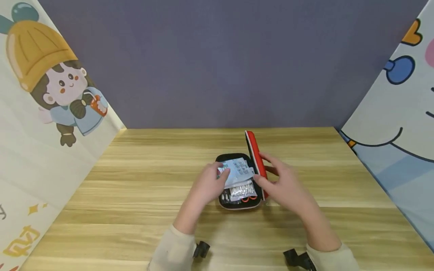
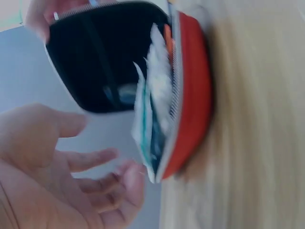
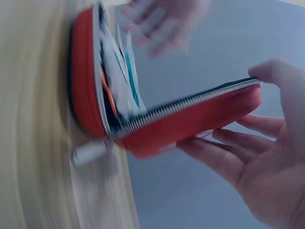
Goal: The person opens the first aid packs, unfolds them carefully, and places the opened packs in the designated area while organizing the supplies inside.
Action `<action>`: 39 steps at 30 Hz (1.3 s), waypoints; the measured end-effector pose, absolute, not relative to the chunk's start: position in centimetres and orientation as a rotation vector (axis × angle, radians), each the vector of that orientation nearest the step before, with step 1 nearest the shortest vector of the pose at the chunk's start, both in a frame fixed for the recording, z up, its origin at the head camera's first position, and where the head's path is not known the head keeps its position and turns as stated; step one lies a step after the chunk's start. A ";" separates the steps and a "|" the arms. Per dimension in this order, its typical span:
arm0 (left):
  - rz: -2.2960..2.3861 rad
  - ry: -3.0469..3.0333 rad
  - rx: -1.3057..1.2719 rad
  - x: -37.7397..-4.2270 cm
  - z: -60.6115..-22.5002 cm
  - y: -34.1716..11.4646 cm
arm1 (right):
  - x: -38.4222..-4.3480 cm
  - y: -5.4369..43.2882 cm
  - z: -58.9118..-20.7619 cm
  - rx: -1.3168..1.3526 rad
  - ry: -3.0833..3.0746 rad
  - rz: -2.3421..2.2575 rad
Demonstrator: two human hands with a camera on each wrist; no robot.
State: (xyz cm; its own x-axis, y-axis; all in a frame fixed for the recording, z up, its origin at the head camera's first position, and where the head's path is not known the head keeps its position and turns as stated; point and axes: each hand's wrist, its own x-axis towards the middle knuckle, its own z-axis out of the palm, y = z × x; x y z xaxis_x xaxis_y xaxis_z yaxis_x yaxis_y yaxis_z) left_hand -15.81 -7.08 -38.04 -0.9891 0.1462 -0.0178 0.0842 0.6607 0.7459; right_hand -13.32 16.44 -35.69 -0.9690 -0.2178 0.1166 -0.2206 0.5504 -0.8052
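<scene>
A red zip case (image 2: 193, 90) sits on the wooden table (image 1: 135, 195), about midway between the table's left and right edges and a little short of its far edge. Its base lies flat, and its lid (image 1: 256, 150) stands raised along the base's right side, red outside and black inside, with a dark strap (image 2: 101, 62) running across the inner face. A grey zipper pull (image 3: 90, 152) hangs at the case's corner.

The base is well filled. Pale blue-and-white packets (image 1: 238, 169) lie on top toward the table's far edge, one corner reaching close to the lid. Nearer the person is a clear bag of cotton swabs (image 1: 242, 190), and beside it, partly covered, are orange loops (image 1: 252, 197) that look like scissor handles. At the near left corner of the base are small pale-tipped pieces (image 1: 225, 196), too small to make out.

The right hand (image 1: 285, 184) is clamped on the lid, thumb at its rim and fingers against the red outside. The left hand (image 1: 211, 180) is beside the packets at the base's left side, its fingers loosely bent and apart, with nothing gripped; the left wrist view shows a gap between the fingertips and the packets.
</scene>
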 end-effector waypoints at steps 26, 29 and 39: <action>0.975 2.709 0.221 -18.4 -40.8 -10.5 | -14.7 24.3 -39.3 0.187 -3.333 0.750; 0.961 2.705 0.224 -18.3 -40.8 -10.7 | -14.7 24.1 -40.0 0.205 -3.351 0.721; 0.944 2.650 0.291 -18.6 -41.2 -12.1 | -14.5 23.9 -41.1 0.243 -3.367 0.723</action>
